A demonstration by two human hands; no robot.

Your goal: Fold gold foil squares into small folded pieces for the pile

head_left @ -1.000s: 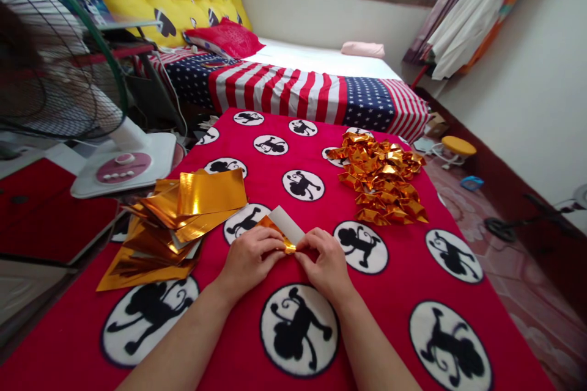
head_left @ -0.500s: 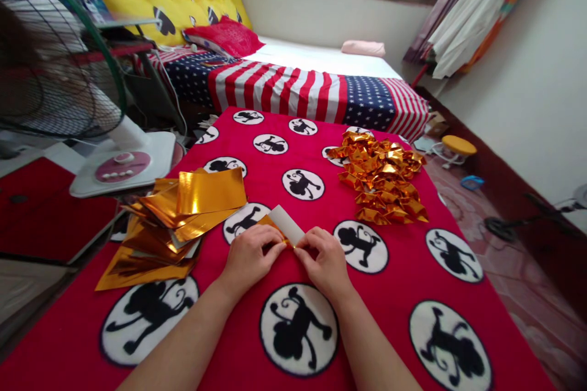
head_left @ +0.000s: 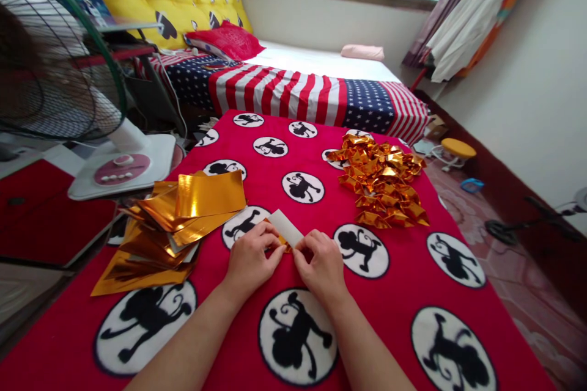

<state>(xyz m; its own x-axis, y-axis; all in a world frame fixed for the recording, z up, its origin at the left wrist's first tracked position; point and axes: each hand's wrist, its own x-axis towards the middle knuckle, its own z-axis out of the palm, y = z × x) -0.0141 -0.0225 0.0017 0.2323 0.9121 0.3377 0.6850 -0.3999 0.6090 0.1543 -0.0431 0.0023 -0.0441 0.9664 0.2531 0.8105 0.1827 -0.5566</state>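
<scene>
A sheet of gold foil paper [head_left: 285,227] lies on the red cloth, its pale back facing up and its near edge folded over to show gold. My left hand [head_left: 255,255] pinches the folded edge from the left, thumb and fingers closed on it. On the other side my right hand [head_left: 320,263] pinches the near right corner of the same sheet. Both hands rest low on the cloth, close together. To the left sits a loose stack of flat gold foil sheets [head_left: 211,194]. A heap of folded gold foil pieces [head_left: 380,180] lies to the right.
The table has a red cloth [head_left: 358,330] with monkey prints. At the left stands a fan [head_left: 123,162], its base close to the table edge. Beyond the table is a bed [head_left: 284,88]; a yellow stool [head_left: 458,148] stands on the floor at the right.
My fingers have shifted slightly along the folded edge, and a little more gold shows between them. Both hands keep their pinch; the stack and heap look the same.
</scene>
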